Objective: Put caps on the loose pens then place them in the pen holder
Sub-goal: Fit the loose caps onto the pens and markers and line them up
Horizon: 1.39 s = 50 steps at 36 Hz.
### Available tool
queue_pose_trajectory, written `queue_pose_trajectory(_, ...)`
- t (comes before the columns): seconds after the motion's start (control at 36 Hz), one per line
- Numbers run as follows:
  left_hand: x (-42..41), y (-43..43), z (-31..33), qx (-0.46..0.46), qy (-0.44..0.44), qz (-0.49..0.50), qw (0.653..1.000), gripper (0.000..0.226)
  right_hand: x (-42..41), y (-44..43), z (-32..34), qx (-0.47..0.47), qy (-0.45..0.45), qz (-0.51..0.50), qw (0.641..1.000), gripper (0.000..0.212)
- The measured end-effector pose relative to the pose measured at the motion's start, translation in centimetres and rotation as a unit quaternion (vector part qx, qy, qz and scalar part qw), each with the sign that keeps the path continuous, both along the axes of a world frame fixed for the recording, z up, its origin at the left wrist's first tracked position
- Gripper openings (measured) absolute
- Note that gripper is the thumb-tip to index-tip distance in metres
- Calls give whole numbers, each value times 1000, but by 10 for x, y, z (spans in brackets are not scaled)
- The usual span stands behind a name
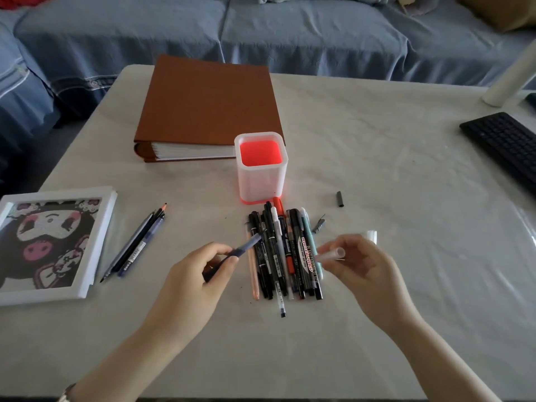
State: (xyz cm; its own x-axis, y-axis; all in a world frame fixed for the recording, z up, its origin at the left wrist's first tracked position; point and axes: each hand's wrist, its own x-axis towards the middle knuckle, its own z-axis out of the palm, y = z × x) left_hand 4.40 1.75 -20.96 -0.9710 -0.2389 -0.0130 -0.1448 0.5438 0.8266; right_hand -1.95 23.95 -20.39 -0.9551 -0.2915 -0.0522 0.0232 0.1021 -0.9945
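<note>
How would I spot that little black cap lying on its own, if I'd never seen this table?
Start at the pen holder, the white cup with a red inside, near the table's middle. Look right and slightly toward the person, past the pen pile. The black cap lies alone on bare cloth: short, dark, touching nothing, unlike the grey clip beside the pile.

My left hand (200, 274) pinches a blue-purple pen (232, 258), its tip slanting up toward the pile of pens (282, 256) lying side by side on the white table (377, 169). My right hand (362, 268) holds a clear cap (332, 254) just right of the pile, apart from the pen. Behind the pile stands the white pen holder (261, 166) with its red inside, in front of a brown binder (208, 105). A small black cap (340, 198) lies to the right of the holder. Three more pens (136, 245) lie on the left beside a framed picture (49, 245). A black keyboard (504, 146) sits at the far right.
</note>
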Motion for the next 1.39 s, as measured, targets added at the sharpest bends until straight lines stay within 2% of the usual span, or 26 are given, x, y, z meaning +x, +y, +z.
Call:
queue_pose_trajectory(0.08, 1, 1, 2, 16, 1, 8, 1000, 19, 5, -6, 5, -25, -2, 6, 1000, 39)
queue_pose_trajectory(0.19, 4, 4, 8, 37, 3, 0, 999, 19, 8, -10, 6, -25, -5, 4, 1000, 26)
queue_pose_trajectory(0.31, 8, 7, 16, 42, 4, -36, 998, 18, 7, -13, 6, 85, 49, 6, 995, 14)
queue_pose_trajectory(0.53, 12, 7, 20, 1, 25, -80, 996, 11, 2, -15, 10, 55, 49, -2, 997, 26)
queue_pose_trajectory(0.75, 9, 8, 19, -22, 40, -104, 993, 16, 2, -18, 11, 42, 23, 20, 999, 20)
queue_pose_trajectory(1.03, 12, 8, 15, -80, 40, -148, 985, 23, 9, -19, 12, 122, 50, 74, 988, 24)
queue_pose_trajectory(1.08, 12, 8, 14, -87, 35, -165, 982, 27, 11, -21, 11, 126, 46, 83, 987, 19)
queue_pose_trajectory(1.14, 11, 8, 14, -93, 36, -182, 978, 26, 11, -22, 9, 132, 41, 79, 987, 18)
queue_pose_trajectory(1.28, 3, 18, 18, -115, 68, -199, 971, 24, 6, -27, 4, 142, 54, 27, 988, 30)
queue_pose_trajectory(1.39, -7, 24, 25, -70, 60, -157, 983, 18, 3, -36, 3, 148, 76, -35, 985, 30)
